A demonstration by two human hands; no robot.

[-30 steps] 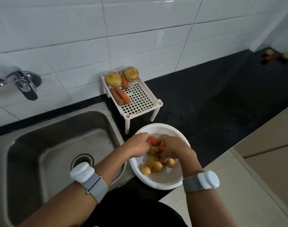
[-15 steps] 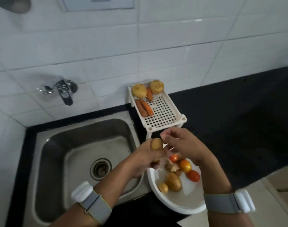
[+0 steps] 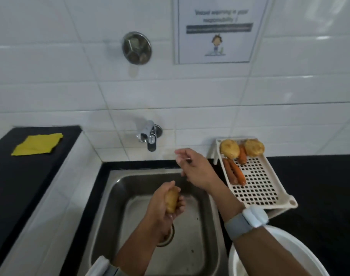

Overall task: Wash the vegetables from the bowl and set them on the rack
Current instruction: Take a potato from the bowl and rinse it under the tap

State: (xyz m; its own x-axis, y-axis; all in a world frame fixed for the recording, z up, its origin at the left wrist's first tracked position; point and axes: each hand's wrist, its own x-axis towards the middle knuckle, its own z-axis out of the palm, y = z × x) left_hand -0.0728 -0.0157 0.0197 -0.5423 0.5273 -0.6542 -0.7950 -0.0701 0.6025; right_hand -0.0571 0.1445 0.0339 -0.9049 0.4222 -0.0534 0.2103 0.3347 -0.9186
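My left hand (image 3: 164, 206) grips a small yellow-brown potato (image 3: 171, 200) over the middle of the steel sink (image 3: 114, 212). My right hand (image 3: 194, 168) hovers empty with fingers spread, above the sink's back rim, just right of and below the chrome tap (image 3: 149, 136). The white perforated rack (image 3: 257, 188) stands right of the sink; two potatoes (image 3: 229, 149) and three carrots (image 3: 234, 173) lie at its far end. The white bowl (image 3: 293, 248) shows at the bottom right, my right forearm hiding its contents.
A yellow cloth (image 3: 37, 144) lies on the raised black counter at left. Black countertop (image 3: 319, 192) extends right of the rack. A round metal fitting (image 3: 136, 47) and a paper notice (image 3: 217, 28) are on the white tiled wall.
My left hand has carried the potato from above the bowl leftward to over the sink. My right hand has let go and risen toward the tap. The view has swung left and up.
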